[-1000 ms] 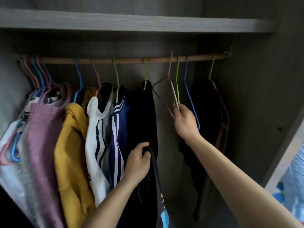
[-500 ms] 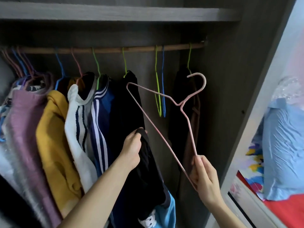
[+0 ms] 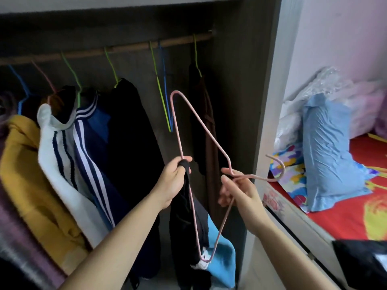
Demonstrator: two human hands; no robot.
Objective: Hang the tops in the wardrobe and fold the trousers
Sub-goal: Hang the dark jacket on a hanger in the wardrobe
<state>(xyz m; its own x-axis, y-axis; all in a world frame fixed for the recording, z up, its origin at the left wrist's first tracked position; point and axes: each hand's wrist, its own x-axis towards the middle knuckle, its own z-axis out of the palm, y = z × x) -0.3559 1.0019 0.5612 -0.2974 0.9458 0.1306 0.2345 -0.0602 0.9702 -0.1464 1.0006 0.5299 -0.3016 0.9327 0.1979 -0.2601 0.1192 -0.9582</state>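
Now that the pink wire hanger (image 3: 209,132) has come off the brown wooden rail (image 3: 134,48) and swung down in front of the wardrobe, hook turned sideways toward the bed (image 3: 335,222), the black top with a light-blue panel (image 3: 184,216) can be threaded onto it; judged step: dressing the hanger, nothing rehung yet. Left hand (image 3: 173,181): fingers curled tight round a bunched edge of the top, which dangles below it at the wardrobe opening, thumb against one hanger arm. Right hand (image 3: 238,191): loosely curled, pinching the wire at the neck beside the hook.

Two hands (image 3: 173,183) (image 3: 238,191), one pink hanger (image 3: 209,132), one dark top (image 3: 180,222).
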